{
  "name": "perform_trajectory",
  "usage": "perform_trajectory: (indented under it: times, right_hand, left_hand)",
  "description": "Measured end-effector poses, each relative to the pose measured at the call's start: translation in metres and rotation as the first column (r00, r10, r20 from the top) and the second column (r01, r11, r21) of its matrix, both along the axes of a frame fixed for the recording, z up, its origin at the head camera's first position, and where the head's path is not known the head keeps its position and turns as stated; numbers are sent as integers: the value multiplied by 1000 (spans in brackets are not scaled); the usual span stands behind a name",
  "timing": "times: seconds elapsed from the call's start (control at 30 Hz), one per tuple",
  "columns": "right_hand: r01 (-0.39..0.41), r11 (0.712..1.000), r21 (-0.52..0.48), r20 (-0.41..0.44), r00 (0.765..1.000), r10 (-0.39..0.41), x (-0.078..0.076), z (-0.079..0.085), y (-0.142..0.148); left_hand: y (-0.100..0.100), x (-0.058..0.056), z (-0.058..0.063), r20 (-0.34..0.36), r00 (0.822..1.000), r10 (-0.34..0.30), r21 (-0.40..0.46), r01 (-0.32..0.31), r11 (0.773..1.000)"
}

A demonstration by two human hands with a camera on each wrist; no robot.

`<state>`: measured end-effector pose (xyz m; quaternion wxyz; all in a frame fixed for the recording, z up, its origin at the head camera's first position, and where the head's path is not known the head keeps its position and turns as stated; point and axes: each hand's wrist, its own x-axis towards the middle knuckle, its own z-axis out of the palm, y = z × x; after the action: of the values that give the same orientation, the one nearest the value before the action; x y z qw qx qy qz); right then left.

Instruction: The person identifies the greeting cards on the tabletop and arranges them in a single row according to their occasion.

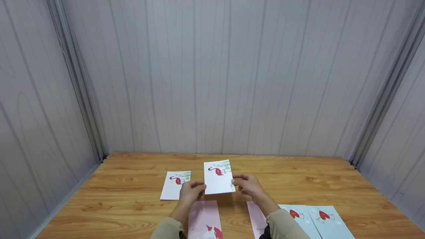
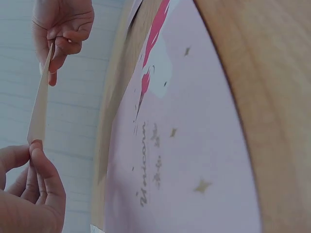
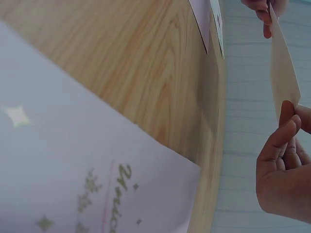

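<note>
Both hands hold a white card with a red flamingo (image 1: 217, 182) raised above the table. My left hand (image 1: 191, 194) pinches its left edge between thumb and fingers, and my right hand (image 1: 250, 187) pinches the right edge. Seen edge-on in the left wrist view, the raised card (image 2: 40, 107) spans from one hand to the other. A matching flamingo card (image 1: 171, 191) lies flat on the table, just left of the left hand and partly covered by it. Below the left hand lies a pink unicorn card (image 1: 202, 217).
Under the right forearm a second pink card (image 1: 255, 217) is partly hidden. Two pale blue cards with red hearts lie at the right, one (image 1: 328, 225) beside the other (image 1: 300, 219). The wooden table (image 1: 132, 186) meets grey panel walls (image 1: 212, 83) at the back and sides.
</note>
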<state>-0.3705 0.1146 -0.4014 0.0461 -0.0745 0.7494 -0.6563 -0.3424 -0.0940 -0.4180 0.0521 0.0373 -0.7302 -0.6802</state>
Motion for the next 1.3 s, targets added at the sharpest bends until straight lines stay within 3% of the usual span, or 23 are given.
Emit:
perform_trajectory:
  times: [0.3, 0.67, 0.93, 1.07, 1.17, 1.3]
  right_hand:
    - [26, 999, 41, -7, 1000, -26, -9, -7, -14]
    - [30, 998, 49, -34, 999, -28, -12, -10, -31]
    - [29, 998, 57, -25, 999, -27, -14, -21, -38]
    - [11, 998, 60, 32, 999, -13, -15, -27, -40]
    - [-17, 998, 58, 80, 997, 13, -14, -30, -41]
    - [-66, 996, 56, 86, 994, 61, -14, -32, -44]
  left_hand:
    - [-6, -6, 4, -4, 993, 119, -56, -119, 991]
    - [-19, -14, -5, -89, 986, 138, -138, -150, 979]
    - [-24, -19, -9, -62, 987, 148, -216, -158, 963]
    - [-24, -18, -8, -60, 988, 144, -300, -156, 941]
    - [-26, -18, -8, -59, 988, 142, -383, -154, 911]
    - [-29, -18, -9, -37, 990, 135, -454, -137, 880]
